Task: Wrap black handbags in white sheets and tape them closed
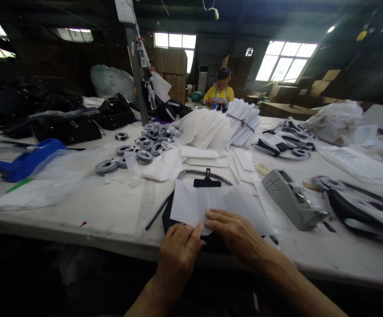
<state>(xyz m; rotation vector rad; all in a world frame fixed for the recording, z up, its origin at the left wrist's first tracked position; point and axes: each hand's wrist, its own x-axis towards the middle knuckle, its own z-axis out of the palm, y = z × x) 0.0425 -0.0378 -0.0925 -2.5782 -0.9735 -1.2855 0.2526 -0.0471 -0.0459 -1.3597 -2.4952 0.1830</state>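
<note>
A black handbag (167,215) lies at the table's front edge, partly covered by a white wrapping sheet (191,202). Its wrapped handle (191,171) arches beyond the sheet, near a black tab (207,182) with a metal fitting. My left hand (180,248) is closed at the sheet's near edge, thumb extended towards the other hand; part of its grip is hidden. Flat on top of the sheet rest the fingers of my right hand (231,226), close to the left thumb. A grey tape dispenser (287,198) stands to the right of the bag.
Rolled grey straps (145,143), stacks of white sheets (208,130) and folded white pieces (200,153) lie beyond the bag. A blue tape dispenser (29,158) is at left, black bags (66,125) behind it. Wrapped handles (359,202) lie right. A person in yellow (222,93) works across the table.
</note>
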